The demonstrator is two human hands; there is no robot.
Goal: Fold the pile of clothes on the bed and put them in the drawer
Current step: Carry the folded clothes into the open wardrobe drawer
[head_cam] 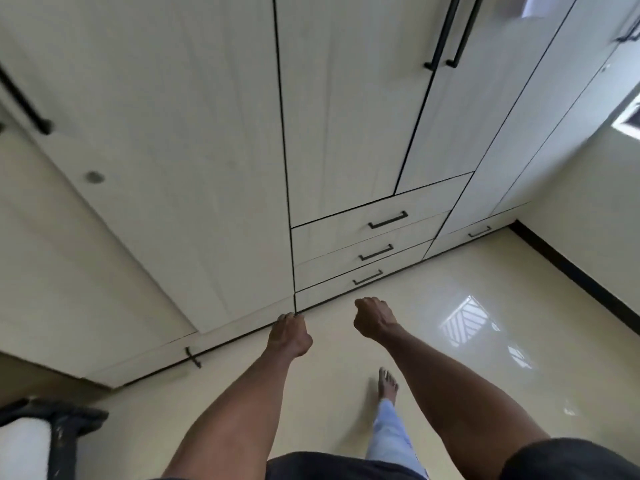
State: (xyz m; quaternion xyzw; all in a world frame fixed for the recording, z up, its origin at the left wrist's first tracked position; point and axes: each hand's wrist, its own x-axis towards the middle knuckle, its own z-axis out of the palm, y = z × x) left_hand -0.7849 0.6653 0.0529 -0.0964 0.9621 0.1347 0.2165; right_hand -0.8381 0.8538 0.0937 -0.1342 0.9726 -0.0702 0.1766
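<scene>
We reach both arms toward the wardrobe (207, 133): left hand (289, 336) and right hand (374, 317) curled, holding nothing, before its three closed drawers (367, 251).

Wardrobe (207, 133) fills the upper frame, its base meeting the floor (485, 375). Three stacked drawers (367, 252) sit at its lower centre, tall doors above them. One more drawer (474, 233) further right, low by the wall. Left hand (289, 336) and right hand (374, 318) side by side in front of the bottom drawer, apart from it. Bare foot (388, 384) on floor below right hand.
</scene>
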